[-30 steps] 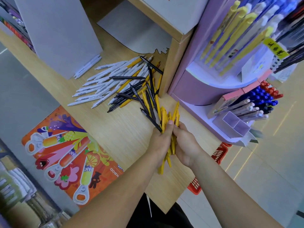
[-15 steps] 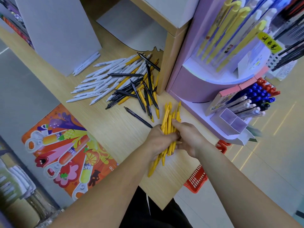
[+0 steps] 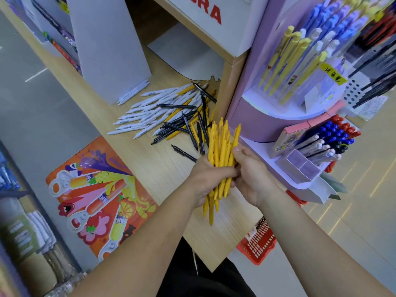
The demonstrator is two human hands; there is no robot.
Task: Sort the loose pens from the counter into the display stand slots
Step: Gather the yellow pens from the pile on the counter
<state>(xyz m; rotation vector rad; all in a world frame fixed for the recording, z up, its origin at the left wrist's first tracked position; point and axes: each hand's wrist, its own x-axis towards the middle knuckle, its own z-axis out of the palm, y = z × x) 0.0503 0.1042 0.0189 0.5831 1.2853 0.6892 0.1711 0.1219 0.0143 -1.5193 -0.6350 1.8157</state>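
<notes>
Bundle [image 3: 222,144]: a thick sheaf of yellow pens, upright and slightly fanned, held above the counter [image 3: 150,166] at its near right edge, just in front of the stand [image 3: 257,123]. Lower ends hang uneven below the hands.

Left hand [image 3: 205,181]: fingers wrapped round the middle of the bundle, gripping it.

Right hand [image 3: 252,176]: cupped against the bundle's right side, thumb laid on the pens; fingers curled round them from behind.

Pile [image 3: 182,123]: loose pens on the counter beyond the hands, crossed black and yellow ones heaped against a wooden post [image 3: 227,86].

White pens [image 3: 137,118]: a fanned group on the pile's left side.

Black pen [image 3: 184,152]: single, lying apart between pile and left hand.

Stray pens [image 3: 134,92]: two white, side by side, against the foot of a grey panel [image 3: 107,43].

Stand, upper tier: pale yellow, white and blue pens [image 3: 287,61] upright in slots, with a yellow handwritten label [image 3: 333,75].

Stand, lower tier: blue-, red- and black-capped pens [image 3: 334,133] packed in slots; white-ended pens beside them; a pink box [image 3: 289,138] at their left; a lilac divided tray [image 3: 300,166] in front, its two visible cells bare.

Poster [image 3: 96,194]: orange, printed with fruit and bottle-opener shapes, on the counter's left side face.

Basket [image 3: 259,245]: red, on the floor below the counter corner, partly hidden by the right forearm.

Box [image 3: 214,16]: white with red lettering, on a shelf above the post.
</notes>
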